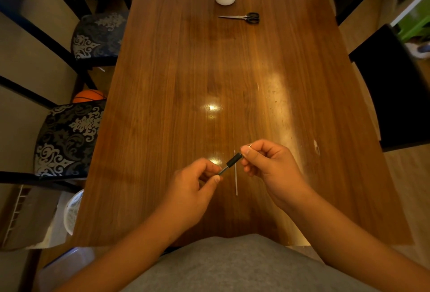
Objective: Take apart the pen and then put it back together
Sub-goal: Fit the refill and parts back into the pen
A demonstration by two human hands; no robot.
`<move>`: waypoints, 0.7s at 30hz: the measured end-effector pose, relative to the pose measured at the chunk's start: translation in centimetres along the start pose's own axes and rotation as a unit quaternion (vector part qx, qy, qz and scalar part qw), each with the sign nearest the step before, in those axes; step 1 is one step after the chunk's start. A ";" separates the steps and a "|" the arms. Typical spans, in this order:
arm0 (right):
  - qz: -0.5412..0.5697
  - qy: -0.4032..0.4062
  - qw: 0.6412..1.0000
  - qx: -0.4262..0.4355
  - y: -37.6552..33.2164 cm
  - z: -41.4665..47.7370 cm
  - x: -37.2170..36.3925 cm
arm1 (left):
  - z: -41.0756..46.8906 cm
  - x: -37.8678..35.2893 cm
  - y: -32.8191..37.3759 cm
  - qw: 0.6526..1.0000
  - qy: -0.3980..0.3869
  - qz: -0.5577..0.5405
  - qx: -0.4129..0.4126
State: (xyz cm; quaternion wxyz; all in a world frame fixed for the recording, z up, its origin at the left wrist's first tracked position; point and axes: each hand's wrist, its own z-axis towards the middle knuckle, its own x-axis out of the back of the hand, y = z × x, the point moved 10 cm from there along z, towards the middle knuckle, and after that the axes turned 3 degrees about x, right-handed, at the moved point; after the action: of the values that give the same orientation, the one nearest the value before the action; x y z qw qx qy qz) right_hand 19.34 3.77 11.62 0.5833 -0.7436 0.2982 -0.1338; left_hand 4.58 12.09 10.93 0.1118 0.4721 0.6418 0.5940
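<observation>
Both hands are pinching the pen (233,161) ends, left hand (195,189) and right hand (270,170), probably twisting it apart; refill (236,182) is sitting safe on the worktop (186,82).

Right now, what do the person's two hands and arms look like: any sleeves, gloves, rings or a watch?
Both arms are bare from the bottom of the frame to the wrists: no sleeves, gloves or watch show. The left hand and right hand have short, unpainted nails. No ring can be made out, though a small bright glint sits at the right hand's fingertips. A grey fabric garment covers the torso below.
</observation>
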 end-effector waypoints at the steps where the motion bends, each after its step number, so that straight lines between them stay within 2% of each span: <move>1: -0.012 0.000 1.000 -0.009 0.3 0.0 0.1 | 0.2 -0.4 -0.6 0.999 -0.015 -0.025 0.020; 4: -0.064 -0.007 0.997 -0.040 1.7 0.0 1.1 | 0.4 -1.7 -2.5 0.990 -0.064 -0.096 0.081; 7: -0.135 0.030 0.987 -0.083 3.7 0.0 4.4 | 0.2 -2.5 -5.1 0.979 -0.093 -0.129 0.130; 11: -0.296 0.112 0.938 -0.142 6.9 -0.1 11.2 | -0.3 -3.2 -9.3 0.964 -0.107 -0.140 0.201; 14: -0.369 0.148 0.902 -0.166 9.0 -0.5 15.0 | -0.6 -3.7 -12.1 0.954 -0.109 -0.134 0.245; 21: -0.466 0.128 0.855 -0.186 12.7 -1.6 16.5 | -1.2 -4.4 -15.7 0.940 -0.109 -0.121 0.299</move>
State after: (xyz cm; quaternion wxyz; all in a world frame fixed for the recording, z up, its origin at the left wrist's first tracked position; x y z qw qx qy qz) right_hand 27.81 -9.19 -2.44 0.2599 -0.8665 0.0079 -0.4260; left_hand -1.35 10.40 -4.19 0.1056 0.4645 0.8260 0.3013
